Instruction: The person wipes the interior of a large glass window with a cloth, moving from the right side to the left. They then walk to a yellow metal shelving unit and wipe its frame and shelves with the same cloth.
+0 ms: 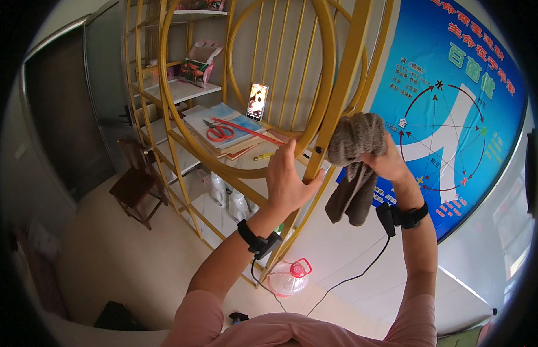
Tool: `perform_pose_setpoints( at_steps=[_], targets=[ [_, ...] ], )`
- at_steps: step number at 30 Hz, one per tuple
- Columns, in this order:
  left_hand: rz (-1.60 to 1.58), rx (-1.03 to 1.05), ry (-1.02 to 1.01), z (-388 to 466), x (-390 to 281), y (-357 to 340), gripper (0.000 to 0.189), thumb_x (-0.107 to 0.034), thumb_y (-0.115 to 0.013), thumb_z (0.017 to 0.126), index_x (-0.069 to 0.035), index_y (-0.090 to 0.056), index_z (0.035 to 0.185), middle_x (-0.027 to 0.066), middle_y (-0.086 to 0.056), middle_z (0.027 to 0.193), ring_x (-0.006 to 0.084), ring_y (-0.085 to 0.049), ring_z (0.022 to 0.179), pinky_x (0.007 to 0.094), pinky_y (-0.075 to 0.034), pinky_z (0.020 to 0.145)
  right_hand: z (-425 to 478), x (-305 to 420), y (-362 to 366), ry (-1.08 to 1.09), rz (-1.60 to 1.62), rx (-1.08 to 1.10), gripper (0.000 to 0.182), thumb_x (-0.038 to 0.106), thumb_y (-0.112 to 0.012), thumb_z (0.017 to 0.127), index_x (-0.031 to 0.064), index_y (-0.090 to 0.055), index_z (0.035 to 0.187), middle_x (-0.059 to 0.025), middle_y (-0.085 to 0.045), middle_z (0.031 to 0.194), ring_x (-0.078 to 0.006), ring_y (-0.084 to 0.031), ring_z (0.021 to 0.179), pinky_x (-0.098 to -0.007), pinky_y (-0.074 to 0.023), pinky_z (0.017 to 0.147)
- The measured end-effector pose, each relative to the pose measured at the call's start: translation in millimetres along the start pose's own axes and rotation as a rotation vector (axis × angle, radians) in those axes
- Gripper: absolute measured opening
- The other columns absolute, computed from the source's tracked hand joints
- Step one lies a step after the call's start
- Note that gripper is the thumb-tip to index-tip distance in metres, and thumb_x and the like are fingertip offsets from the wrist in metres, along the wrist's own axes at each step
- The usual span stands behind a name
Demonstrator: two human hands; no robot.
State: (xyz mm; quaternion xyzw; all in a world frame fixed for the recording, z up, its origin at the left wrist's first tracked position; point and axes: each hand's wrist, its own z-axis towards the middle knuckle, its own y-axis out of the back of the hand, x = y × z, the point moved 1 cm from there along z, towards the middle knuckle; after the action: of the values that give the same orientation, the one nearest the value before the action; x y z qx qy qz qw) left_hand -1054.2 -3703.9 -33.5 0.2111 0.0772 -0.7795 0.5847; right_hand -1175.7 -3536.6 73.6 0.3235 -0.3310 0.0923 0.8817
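My left hand (290, 178) grips the gold metal frame (338, 86) of a shelf unit, near the foot of a large metal ring (329, 56). The thumb lies across the corner post and the fingers reach up by the ring's lower edge; the fingertips are partly hidden. To the right, my right hand (387, 161) holds a bunched grey-brown cloth (358, 141) against the side of the post. Loose ends of the cloth hang below the hand. Both wrists wear black straps with small cabled devices.
Behind the ring, a shelf bears red-handled scissors (220, 133), books (227, 126), a yellow marker-like object (264, 156) and a lit phone (257, 102). White bottles (237, 204) stand lower. A clear plastic jug (288, 279) sits on the floor. A wooden chair (134, 186) stands left; a blue poster (425, 52) hangs right.
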Motion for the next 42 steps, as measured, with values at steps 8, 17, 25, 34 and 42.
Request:
perform_pose_setpoints(
  at_steps=[8,17,25,34,42],
  targets=[
    [-0.096,-0.097,-0.111,2,12,-4,0.079,-0.027,-0.077,0.068,0.001,-0.038,0.132,0.0191,-0.055,0.114,0.0346,-0.057,0.101,0.0446,-0.045,0.085,10,12,-5,-0.002,-0.095,0.068,0.056,-0.001,-0.073,0.072,-0.0014,-0.050,0.122,-0.0133,-0.062,0.113,-0.0205,-0.060,0.104,-0.0336,-0.0468,0.092],
    [-0.145,-0.079,-0.111,2,9,-4,0.080,-0.025,-0.078,0.067,0.001,-0.040,0.131,0.0188,-0.054,0.116,0.0351,-0.055,0.103,0.0460,-0.043,0.086,23,-8,1,0.074,-0.421,0.022,0.062,0.004,-0.075,0.071,-0.0008,-0.048,0.126,-0.0183,-0.061,0.115,-0.0301,-0.060,0.108,-0.0373,-0.0455,0.094],
    [-0.144,-0.050,-0.079,1,12,-4,0.082,-0.025,-0.080,0.065,0.000,-0.040,0.132,0.0167,-0.053,0.117,0.0345,-0.054,0.102,0.0460,-0.042,0.087,69,-37,15,-0.072,-0.332,0.002,0.063,0.003,-0.071,0.073,0.0033,-0.045,0.130,-0.0147,-0.063,0.114,-0.0282,-0.060,0.107,-0.0369,-0.0466,0.093],
    [-0.100,-0.018,-0.069,-3,14,-10,0.089,-0.017,-0.079,0.062,0.003,-0.032,0.134,0.0182,-0.050,0.113,0.0324,-0.053,0.100,0.0435,-0.042,0.088,121,-151,45,0.073,-0.340,-0.162,0.044,0.009,-0.074,0.072,0.0045,-0.059,0.113,-0.0154,-0.060,0.110,-0.0349,-0.058,0.105,-0.0386,-0.0470,0.091],
    [-0.150,-0.035,-0.102,-8,21,-13,0.087,-0.017,-0.075,0.065,0.004,-0.030,0.136,0.0215,-0.047,0.121,0.0335,-0.049,0.109,0.0444,-0.038,0.096,94,-164,27,0.042,-0.348,-0.370,0.044,0.012,-0.072,0.070,0.0052,-0.060,0.112,-0.0189,-0.060,0.110,-0.0397,-0.057,0.105,-0.0428,-0.0475,0.089]
  ],
)
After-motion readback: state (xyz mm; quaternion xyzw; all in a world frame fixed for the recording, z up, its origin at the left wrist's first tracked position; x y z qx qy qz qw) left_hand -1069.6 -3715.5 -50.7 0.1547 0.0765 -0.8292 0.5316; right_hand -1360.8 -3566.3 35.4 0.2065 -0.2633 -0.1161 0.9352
